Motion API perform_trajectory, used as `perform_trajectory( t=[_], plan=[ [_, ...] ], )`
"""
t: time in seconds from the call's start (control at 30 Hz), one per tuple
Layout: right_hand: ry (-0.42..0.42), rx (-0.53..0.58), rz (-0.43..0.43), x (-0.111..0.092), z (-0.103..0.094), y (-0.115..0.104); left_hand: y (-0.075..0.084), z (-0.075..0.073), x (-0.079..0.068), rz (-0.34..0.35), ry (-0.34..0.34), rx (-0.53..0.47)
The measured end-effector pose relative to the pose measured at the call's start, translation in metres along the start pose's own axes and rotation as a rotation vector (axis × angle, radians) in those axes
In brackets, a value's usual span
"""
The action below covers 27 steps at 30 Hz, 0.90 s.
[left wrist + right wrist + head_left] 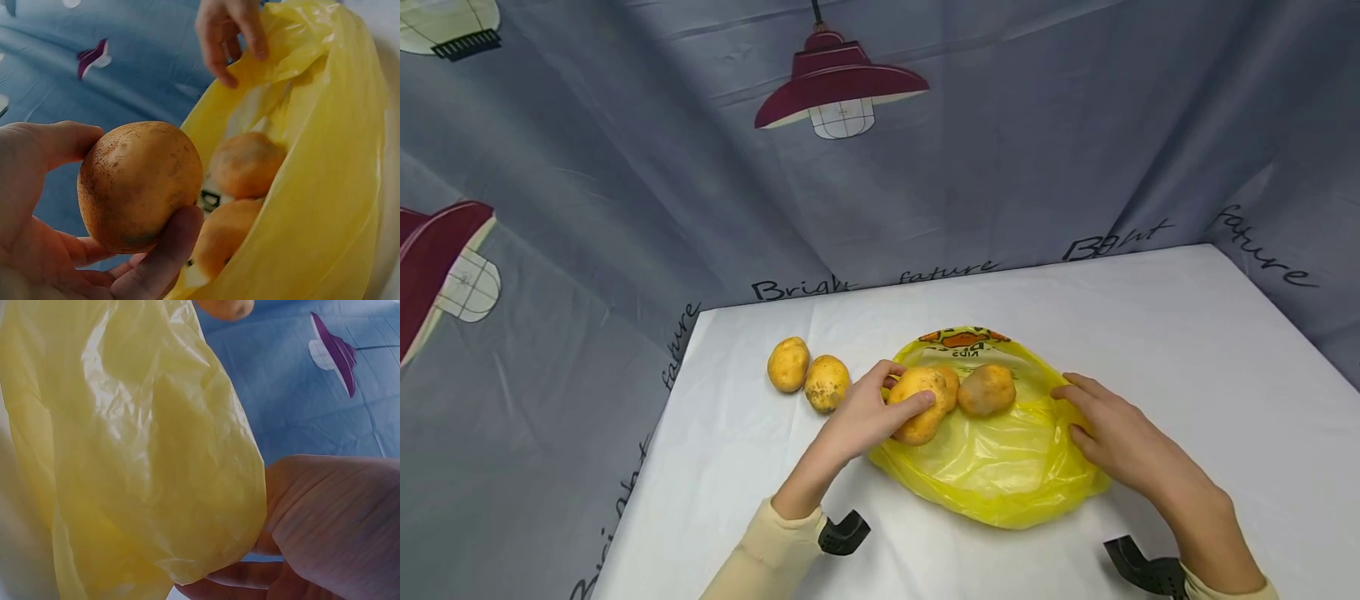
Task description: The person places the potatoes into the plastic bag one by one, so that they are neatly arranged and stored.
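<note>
My left hand (868, 412) grips a yellow-brown potato (916, 383) between thumb and fingers, over the left rim of a yellow plastic bag (1007, 492). In the left wrist view this potato (140, 184) is raised beside the bag's mouth. Inside the open bag lie two more potatoes, one toward the middle (987, 390) and one partly hidden behind the held potato (951, 383). At the bag's right rim, my right hand (1123, 433) holds the plastic between thumb and fingers. The right wrist view shows the bag's outer side (156, 456) covering part of those fingers.
Two loose potatoes, one farther left (788, 364) and one nearer the bag (827, 383), lie on the white tabletop (715, 500). A grey curtain (1000, 167) with printed lamps and lettering hangs behind the table and along its sides.
</note>
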State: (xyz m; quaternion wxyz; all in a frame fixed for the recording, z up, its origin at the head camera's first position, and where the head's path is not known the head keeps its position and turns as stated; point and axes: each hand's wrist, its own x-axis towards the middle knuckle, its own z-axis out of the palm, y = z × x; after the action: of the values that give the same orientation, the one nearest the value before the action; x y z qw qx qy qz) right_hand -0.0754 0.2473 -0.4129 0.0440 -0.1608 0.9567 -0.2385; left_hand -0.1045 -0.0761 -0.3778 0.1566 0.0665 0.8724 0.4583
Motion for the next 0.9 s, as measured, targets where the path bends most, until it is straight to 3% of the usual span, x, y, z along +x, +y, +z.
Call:
perform_trajectory(
  t=[0.4,0.63,0.9],
  plan=[
    [-0.002,0.007,0.001,-0.001,-0.003,-0.003,0.021,0.045,0.027,0.077,-0.113,0.021],
    [-0.007,-0.002,0.001,-0.001,-0.003,-0.001,0.039,0.071,0.037,0.116,-0.155,0.164],
    [-0.003,0.001,0.0,-0.001,-0.005,0.001,0.055,0.091,0.045,0.174,-0.174,0.27]
  ],
)
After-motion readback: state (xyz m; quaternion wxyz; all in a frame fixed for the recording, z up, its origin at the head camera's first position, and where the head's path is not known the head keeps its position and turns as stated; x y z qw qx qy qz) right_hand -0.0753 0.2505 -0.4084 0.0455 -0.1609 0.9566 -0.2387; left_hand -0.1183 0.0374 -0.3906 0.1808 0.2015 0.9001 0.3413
